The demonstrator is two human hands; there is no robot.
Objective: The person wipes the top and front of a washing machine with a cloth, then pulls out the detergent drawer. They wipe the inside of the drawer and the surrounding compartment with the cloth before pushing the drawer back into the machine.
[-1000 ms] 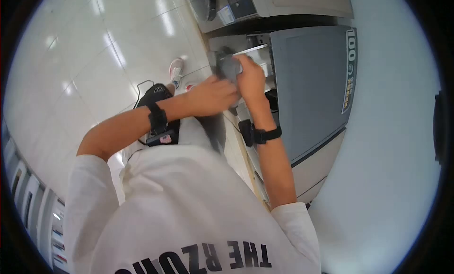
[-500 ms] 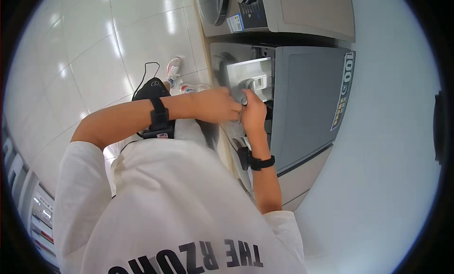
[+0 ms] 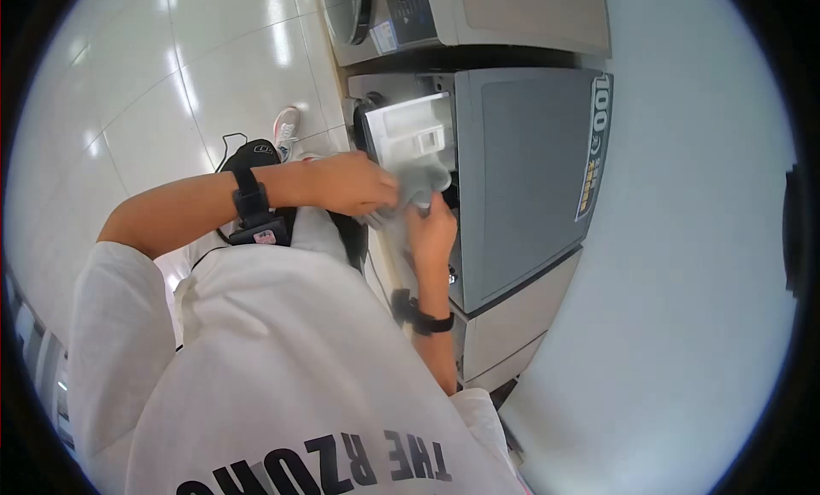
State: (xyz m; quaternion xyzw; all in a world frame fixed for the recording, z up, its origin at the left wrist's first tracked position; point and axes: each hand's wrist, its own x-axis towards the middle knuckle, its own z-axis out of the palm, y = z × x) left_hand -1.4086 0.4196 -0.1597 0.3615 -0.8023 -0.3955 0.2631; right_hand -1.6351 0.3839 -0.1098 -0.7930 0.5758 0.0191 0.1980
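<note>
A white detergent drawer (image 3: 410, 123) sticks out from the front of a grey washing machine (image 3: 525, 170). Just below it in view, a soft grey cloth (image 3: 425, 177), blurred in places, hangs between my hands and overlaps the drawer's lower edge. My left hand (image 3: 354, 185) is closed with bent fingers on the cloth's left side. On the other side, my right hand (image 3: 431, 232) pinches the cloth between thumb and fingers, close to the machine's front. Part of the cloth is hidden behind my left fingers.
Another washing machine (image 3: 521, 12) stands beside this one at the top, and a beige machine (image 3: 512, 311) on the lower side. A pale wall (image 3: 675, 239) runs behind them. Glossy floor tiles (image 3: 205, 59) lie to the left, with my shoe (image 3: 286, 128) on them.
The view has shifted, so the machines sit further left. My hands have moved apart a little, and more of the grey cloth shows between them.
</note>
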